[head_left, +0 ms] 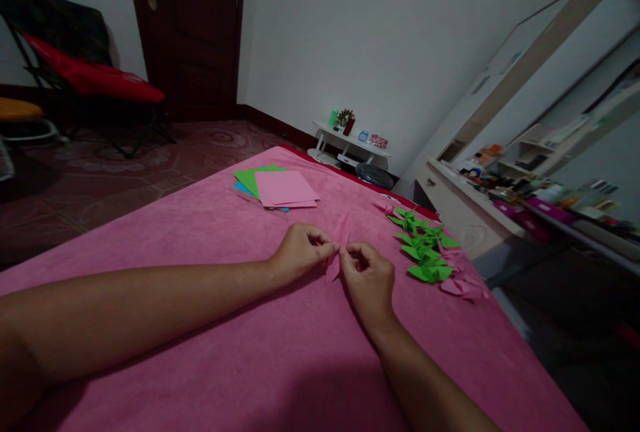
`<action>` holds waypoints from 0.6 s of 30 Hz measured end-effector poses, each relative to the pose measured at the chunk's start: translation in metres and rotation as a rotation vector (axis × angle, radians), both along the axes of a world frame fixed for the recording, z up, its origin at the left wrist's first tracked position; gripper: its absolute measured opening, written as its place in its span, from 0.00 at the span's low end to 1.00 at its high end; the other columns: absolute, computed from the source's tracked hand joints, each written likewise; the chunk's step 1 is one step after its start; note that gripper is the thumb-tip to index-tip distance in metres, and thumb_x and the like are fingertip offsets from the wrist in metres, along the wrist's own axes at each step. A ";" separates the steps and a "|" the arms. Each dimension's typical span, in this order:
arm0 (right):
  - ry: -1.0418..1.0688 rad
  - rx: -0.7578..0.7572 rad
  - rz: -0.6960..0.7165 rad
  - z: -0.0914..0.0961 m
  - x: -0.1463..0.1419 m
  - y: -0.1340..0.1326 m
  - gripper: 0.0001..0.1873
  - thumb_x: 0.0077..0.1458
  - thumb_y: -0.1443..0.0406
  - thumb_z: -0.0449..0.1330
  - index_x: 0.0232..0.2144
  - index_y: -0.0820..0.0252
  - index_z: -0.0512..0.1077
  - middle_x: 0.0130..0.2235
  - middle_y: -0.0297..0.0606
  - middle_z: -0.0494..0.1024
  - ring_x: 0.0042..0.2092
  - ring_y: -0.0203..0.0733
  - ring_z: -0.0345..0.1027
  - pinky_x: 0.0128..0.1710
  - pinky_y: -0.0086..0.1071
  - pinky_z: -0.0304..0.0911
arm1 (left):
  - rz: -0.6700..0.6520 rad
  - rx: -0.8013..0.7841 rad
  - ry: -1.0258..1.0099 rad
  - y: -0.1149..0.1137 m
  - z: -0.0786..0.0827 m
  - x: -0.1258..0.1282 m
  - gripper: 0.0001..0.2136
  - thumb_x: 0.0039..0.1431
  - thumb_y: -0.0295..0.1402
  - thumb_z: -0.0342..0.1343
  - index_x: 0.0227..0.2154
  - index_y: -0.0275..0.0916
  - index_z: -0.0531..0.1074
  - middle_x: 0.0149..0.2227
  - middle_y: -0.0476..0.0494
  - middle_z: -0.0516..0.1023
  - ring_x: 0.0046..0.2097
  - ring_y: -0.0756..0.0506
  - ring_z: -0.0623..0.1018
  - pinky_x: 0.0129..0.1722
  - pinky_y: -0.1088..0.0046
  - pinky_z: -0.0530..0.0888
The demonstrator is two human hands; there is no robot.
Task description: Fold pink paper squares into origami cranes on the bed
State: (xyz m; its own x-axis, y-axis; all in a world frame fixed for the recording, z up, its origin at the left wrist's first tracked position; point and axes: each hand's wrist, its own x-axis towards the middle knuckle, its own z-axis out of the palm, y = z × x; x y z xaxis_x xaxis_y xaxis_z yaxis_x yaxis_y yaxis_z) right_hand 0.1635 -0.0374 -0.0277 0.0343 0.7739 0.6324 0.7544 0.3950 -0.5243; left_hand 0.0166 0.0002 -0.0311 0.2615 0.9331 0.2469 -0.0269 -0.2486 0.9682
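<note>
A narrow folded pink origami paper (345,229) stands between my two hands over the pink cloth (240,339). My left hand (303,253) pinches it from the left with thumb and forefinger. From the right, my right hand (369,279) grips it the same way, fingertips close to those of the left. Its pointed upper end rises above the fingers and the lower end shows beneath them. The fingertips hide its middle.
Pink, green and blue paper sheets (287,189) lie stacked beyond my left hand. To the right sit several folded green paper cranes (425,249) and pink ones (463,284), near the table's right edge. A cluttered dresser (460,209) stands farther right.
</note>
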 end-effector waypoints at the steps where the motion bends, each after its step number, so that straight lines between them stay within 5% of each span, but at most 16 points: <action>1: -0.034 0.024 -0.007 0.001 0.000 0.000 0.05 0.51 0.66 0.58 0.24 0.60 0.71 0.23 0.31 0.70 0.24 0.34 0.62 0.27 0.28 0.56 | 0.003 0.003 0.011 -0.001 0.001 0.000 0.10 0.48 0.33 0.56 0.18 0.31 0.72 0.17 0.47 0.71 0.20 0.53 0.69 0.20 0.80 0.64; 18: -0.080 0.009 0.006 0.006 0.002 -0.001 0.07 0.51 0.68 0.56 0.31 0.59 0.75 0.29 0.34 0.76 0.27 0.36 0.66 0.30 0.29 0.59 | -0.029 0.064 0.049 -0.005 0.002 -0.002 0.14 0.54 0.34 0.51 0.20 0.31 0.73 0.18 0.48 0.70 0.23 0.53 0.67 0.23 0.79 0.62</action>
